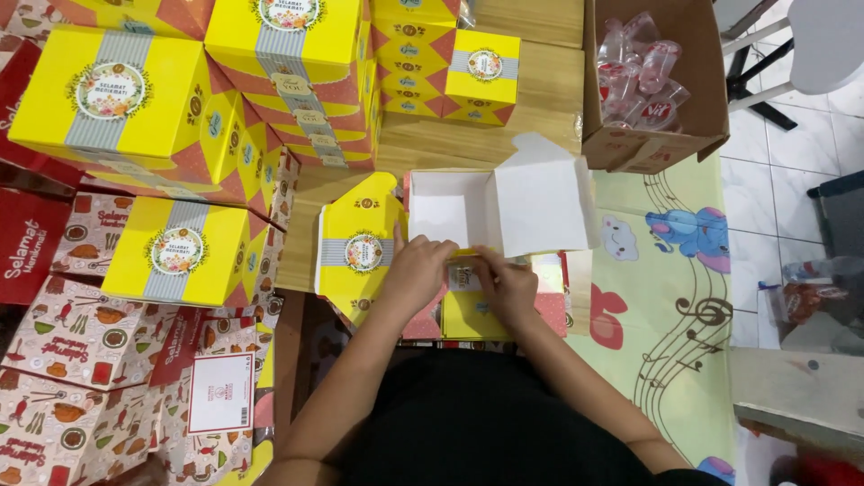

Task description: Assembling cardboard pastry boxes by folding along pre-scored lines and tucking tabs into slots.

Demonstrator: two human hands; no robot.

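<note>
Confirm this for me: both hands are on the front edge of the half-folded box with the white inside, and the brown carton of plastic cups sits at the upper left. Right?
Not quite. The head view shows the brown carton of plastic cups at the upper right, not the upper left. The rest holds: the left hand and right hand are both on the front edge of the half-folded box with the white inside.

Half-folded yellow cardboard box (pixel 450 234), white inside, lid open, on wood tabletop w/ front flap prob. unfolded.
</note>
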